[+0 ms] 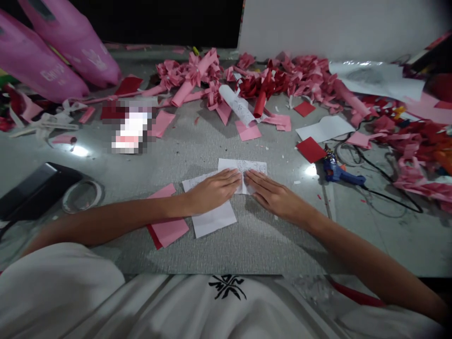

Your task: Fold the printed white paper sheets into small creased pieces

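A small white sheet of paper (259, 166) with dark print or marks lies on the table in front of me, with a crease-like line down its middle. My left hand (215, 189) rests flat on its left part, fingers stretched out and pointing right. From the other side my right hand (271, 192) presses on the right part, also with fingers extended. The fingertips almost meet at the middle. Beneath my left hand and wrist is a second white sheet (214, 220). Pink paper pieces (172, 230), with a red one (156, 237) under them, lie below my left forearm.
A blue glue gun (341, 174) with a cord lies right. Pink and red paper strips (307, 80) heap along the back, beside a rolled printed paper (236, 104). Left are a tape roll (82, 197), a black device (38, 188), pink bottles (76, 42) and a blurred bright phone-like object (132, 129).
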A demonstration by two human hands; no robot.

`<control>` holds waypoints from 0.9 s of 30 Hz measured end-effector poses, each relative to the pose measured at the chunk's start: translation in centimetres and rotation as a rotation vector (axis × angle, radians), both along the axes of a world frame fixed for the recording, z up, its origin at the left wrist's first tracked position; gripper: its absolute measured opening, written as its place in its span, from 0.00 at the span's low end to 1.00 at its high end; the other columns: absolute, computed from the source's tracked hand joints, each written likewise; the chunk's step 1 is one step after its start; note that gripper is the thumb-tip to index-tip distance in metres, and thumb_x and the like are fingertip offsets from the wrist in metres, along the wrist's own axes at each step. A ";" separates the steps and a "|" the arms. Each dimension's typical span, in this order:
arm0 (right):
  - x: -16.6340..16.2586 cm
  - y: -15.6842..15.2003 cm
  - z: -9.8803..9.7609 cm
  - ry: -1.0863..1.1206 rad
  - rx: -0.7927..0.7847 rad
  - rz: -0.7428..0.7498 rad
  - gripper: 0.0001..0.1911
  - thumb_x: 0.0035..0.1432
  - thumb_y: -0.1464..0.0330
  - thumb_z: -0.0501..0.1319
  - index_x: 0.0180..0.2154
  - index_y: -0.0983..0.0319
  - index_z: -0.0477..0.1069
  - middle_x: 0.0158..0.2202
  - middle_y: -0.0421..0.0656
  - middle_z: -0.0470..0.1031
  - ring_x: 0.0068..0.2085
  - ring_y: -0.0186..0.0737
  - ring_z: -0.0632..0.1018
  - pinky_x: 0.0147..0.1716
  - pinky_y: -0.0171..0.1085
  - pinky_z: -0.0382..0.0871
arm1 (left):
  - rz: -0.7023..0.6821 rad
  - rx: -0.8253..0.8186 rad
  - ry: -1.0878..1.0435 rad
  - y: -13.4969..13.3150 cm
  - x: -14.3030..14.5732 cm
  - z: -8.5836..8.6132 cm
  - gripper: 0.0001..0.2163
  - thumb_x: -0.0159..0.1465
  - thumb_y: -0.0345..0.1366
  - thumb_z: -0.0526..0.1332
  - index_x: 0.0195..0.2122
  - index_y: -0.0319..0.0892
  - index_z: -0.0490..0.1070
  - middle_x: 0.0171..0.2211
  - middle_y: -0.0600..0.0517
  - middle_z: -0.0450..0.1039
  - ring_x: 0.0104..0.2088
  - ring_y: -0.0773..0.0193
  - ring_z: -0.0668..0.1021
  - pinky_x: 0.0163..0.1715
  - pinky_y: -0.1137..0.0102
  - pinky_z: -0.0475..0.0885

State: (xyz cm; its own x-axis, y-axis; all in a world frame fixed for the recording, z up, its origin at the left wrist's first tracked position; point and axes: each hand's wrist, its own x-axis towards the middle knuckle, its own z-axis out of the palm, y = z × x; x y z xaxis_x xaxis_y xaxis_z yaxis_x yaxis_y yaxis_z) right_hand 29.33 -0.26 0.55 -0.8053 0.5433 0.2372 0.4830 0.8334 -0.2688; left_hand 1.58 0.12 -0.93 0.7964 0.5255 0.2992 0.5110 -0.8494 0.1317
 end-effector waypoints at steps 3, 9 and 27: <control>-0.1 -0.2 0.2 -0.006 -0.022 -0.011 0.34 0.76 0.72 0.53 0.77 0.63 0.46 0.75 0.56 0.58 0.75 0.53 0.60 0.72 0.59 0.65 | 0.011 -0.040 0.014 -0.1 0.0 0.2 0.19 0.80 0.32 0.48 0.65 0.32 0.71 0.67 0.39 0.71 0.72 0.56 0.69 0.73 0.56 0.66; -0.5 -0.8 0.8 -0.025 -0.019 -0.025 0.35 0.76 0.75 0.53 0.77 0.65 0.45 0.75 0.57 0.57 0.76 0.55 0.59 0.73 0.59 0.63 | 0.016 -0.142 -0.011 -0.1 -0.1 0.3 0.19 0.80 0.32 0.48 0.66 0.33 0.70 0.69 0.40 0.69 0.73 0.56 0.66 0.75 0.56 0.62; -0.3 -0.7 0.5 0.014 0.058 0.035 0.34 0.74 0.75 0.57 0.76 0.66 0.51 0.71 0.58 0.66 0.73 0.54 0.65 0.71 0.57 0.67 | 0.001 -0.098 -0.078 0.3 -0.1 0.4 0.19 0.79 0.32 0.50 0.64 0.32 0.71 0.67 0.39 0.70 0.72 0.55 0.68 0.74 0.55 0.65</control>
State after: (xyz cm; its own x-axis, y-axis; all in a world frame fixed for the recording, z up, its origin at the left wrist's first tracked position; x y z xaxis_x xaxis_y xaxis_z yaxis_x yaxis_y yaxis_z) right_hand 29.04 -0.92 1.09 -0.8197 0.5003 0.2788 0.4501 0.8638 -0.2266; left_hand 1.51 0.44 -0.50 0.7724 0.5561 0.3068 0.4969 -0.8300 0.2534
